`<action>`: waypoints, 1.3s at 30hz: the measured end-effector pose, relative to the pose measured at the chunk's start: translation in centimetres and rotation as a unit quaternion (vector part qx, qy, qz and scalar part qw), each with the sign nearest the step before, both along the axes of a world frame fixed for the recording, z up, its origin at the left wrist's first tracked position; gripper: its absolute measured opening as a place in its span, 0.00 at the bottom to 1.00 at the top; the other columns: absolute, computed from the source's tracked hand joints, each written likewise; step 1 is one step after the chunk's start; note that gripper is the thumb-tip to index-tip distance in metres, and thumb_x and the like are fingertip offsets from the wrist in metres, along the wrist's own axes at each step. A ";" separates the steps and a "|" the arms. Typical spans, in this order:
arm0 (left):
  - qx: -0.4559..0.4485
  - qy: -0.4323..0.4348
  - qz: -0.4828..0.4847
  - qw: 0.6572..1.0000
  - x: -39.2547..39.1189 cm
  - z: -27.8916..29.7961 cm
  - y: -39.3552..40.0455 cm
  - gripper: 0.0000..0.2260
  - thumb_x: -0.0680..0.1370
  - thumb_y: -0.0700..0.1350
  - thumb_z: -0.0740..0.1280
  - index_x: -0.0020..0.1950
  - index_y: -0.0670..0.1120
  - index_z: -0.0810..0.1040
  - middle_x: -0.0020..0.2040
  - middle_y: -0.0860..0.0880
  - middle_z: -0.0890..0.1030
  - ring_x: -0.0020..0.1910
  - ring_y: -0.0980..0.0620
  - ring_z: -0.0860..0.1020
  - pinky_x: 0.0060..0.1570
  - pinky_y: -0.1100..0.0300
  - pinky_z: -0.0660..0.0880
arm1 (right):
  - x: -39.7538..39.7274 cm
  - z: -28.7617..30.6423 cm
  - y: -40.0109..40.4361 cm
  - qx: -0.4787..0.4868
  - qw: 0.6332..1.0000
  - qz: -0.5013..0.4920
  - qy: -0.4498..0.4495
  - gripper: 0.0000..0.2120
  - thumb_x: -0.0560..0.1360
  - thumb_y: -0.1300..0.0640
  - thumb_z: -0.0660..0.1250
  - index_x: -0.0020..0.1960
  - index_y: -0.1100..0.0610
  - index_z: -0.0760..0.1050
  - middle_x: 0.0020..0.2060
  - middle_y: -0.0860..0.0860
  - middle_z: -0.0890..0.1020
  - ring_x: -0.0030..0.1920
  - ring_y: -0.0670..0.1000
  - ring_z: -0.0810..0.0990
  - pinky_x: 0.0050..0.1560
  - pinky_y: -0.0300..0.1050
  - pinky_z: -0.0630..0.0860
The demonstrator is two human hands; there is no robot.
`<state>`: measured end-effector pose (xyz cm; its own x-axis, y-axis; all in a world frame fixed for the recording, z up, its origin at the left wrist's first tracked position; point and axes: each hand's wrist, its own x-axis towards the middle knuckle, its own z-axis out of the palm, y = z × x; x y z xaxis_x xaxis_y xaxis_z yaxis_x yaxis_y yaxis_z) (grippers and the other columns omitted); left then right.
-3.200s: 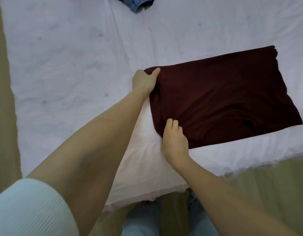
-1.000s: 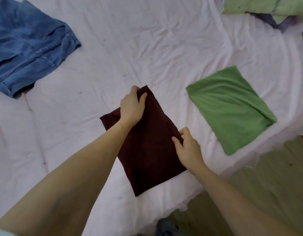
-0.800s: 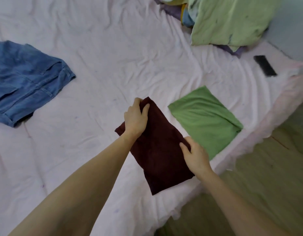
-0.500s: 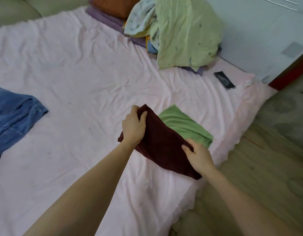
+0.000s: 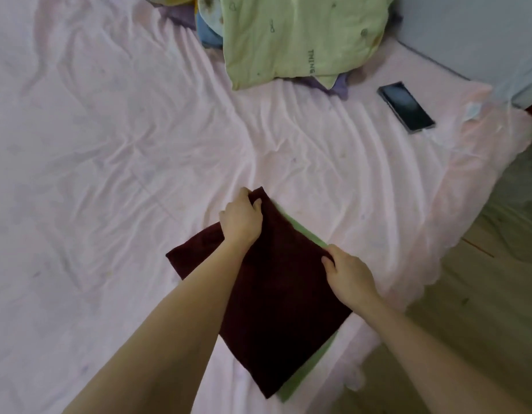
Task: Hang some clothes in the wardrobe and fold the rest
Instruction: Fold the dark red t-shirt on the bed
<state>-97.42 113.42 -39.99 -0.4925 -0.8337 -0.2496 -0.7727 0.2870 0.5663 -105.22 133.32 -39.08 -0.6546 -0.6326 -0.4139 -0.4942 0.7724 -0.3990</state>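
A folded dark maroon garment [image 5: 276,306] lies on top of a folded green garment [image 5: 306,375], of which only thin edges show at the upper right and lower right. My left hand [image 5: 242,219] grips the maroon garment's far corner, fingers curled over the edge. At the right edge my right hand [image 5: 348,274] holds the maroon fabric, thumb on top. Both lie near the bed's front right edge.
The pink sheet [image 5: 109,144] covers the bed. A pale green pillow [image 5: 294,37] sits on a pile of cloth at the back. A dark phone [image 5: 406,107] lies at the right. Wooden floor [image 5: 483,309] borders the bed on the right.
Both hands carried the folded maroon garment to the right and set it down over the green one, which is now almost covered. The view swung right, so the blue jeans left the frame.
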 end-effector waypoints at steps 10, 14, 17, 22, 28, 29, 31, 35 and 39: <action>-0.028 -0.041 -0.048 0.998 -0.9 -1.7 -1.5 0.10 0.83 0.49 0.52 0.55 0.44 0.66 0.38 0.48 0.74 0.38 0.45 0.72 0.39 0.53 0.66 | -3.9 0.4 -1.1 -0.021 0.975 -0.047 -0.214 0.11 0.79 0.59 0.55 0.49 0.65 0.73 0.46 0.59 0.79 0.49 0.59 0.77 0.53 0.53 0.71; -0.036 -0.090 -0.036 0.995 -1.7 -2.5 -2.3 0.12 0.83 0.50 0.51 0.56 0.43 0.67 0.40 0.48 0.74 0.39 0.45 0.71 0.39 0.53 0.65 | -4.7 -1.2 -1.4 0.053 0.997 0.033 -0.039 0.09 0.81 0.52 0.54 0.48 0.57 0.67 0.37 0.51 0.75 0.42 0.57 0.76 0.39 0.47 0.68; -0.032 -0.102 -0.029 0.994 -2.1 -2.5 -2.1 0.14 0.83 0.52 0.52 0.57 0.42 0.68 0.43 0.46 0.75 0.40 0.45 0.71 0.40 0.54 0.64 | -3.7 -2.2 -1.1 0.068 0.995 0.064 0.045 0.07 0.81 0.52 0.57 0.50 0.56 0.65 0.37 0.51 0.76 0.41 0.58 0.79 0.36 0.47 0.68; -0.066 -0.053 -0.039 0.996 1.3 -1.5 -2.2 0.17 0.82 0.53 0.55 0.65 0.43 0.68 0.59 0.45 0.76 0.58 0.43 0.73 0.55 0.49 0.68 | -0.5 -0.6 0.9 -0.093 0.961 0.107 0.236 0.09 0.73 0.57 0.68 0.51 0.58 0.73 0.46 0.53 0.77 0.46 0.55 0.76 0.47 0.51 0.75; -0.075 -0.102 0.002 0.992 11.6 -0.3 -0.4 0.17 0.81 0.55 0.58 0.61 0.44 0.72 0.56 0.45 0.77 0.55 0.43 0.74 0.54 0.50 0.68 | 10.8 -0.2 4.4 -0.016 0.958 0.269 0.103 0.21 0.61 0.45 0.77 0.46 0.53 0.74 0.38 0.49 0.76 0.36 0.51 0.77 0.34 0.45 0.75; -0.065 -0.101 0.004 0.993 12.9 -0.2 -0.1 0.17 0.80 0.54 0.60 0.61 0.44 0.73 0.55 0.45 0.77 0.55 0.43 0.73 0.53 0.50 0.69 | 12.1 -0.3 4.6 0.030 0.964 0.248 0.091 0.24 0.59 0.45 0.78 0.48 0.54 0.75 0.40 0.49 0.77 0.38 0.51 0.78 0.34 0.45 0.76; -0.053 -0.080 0.013 0.995 14.5 -0.5 0.4 0.15 0.80 0.53 0.62 0.60 0.43 0.73 0.55 0.44 0.76 0.55 0.44 0.73 0.52 0.50 0.70 | 13.8 -0.5 4.5 0.074 0.973 0.194 0.100 0.26 0.64 0.50 0.76 0.58 0.55 0.72 0.48 0.51 0.77 0.46 0.53 0.78 0.40 0.47 0.77; -0.022 -0.041 0.069 0.997 15.3 -0.6 0.7 0.14 0.80 0.50 0.62 0.60 0.42 0.72 0.57 0.44 0.74 0.57 0.44 0.71 0.47 0.55 0.68 | 15.4 -0.8 4.0 0.077 0.979 0.140 0.124 0.25 0.75 0.68 0.61 0.70 0.58 0.61 0.61 0.53 0.72 0.59 0.55 0.72 0.53 0.46 0.75; 0.003 -0.019 0.092 0.996 15.5 0.0 1.1 0.10 0.80 0.44 0.61 0.58 0.41 0.72 0.56 0.45 0.73 0.47 0.49 0.72 0.44 0.57 0.66 | 16.6 -0.5 3.5 0.051 0.977 0.153 0.137 0.18 0.76 0.64 0.63 0.66 0.57 0.69 0.51 0.51 0.78 0.49 0.52 0.77 0.45 0.43 0.74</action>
<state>-81.92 114.54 -40.04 -0.3215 -0.9075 -0.2704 -0.8324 0.1348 0.5375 -88.66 136.84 -39.60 -0.5367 -0.7800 -0.3217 -0.7852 0.6013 -0.1478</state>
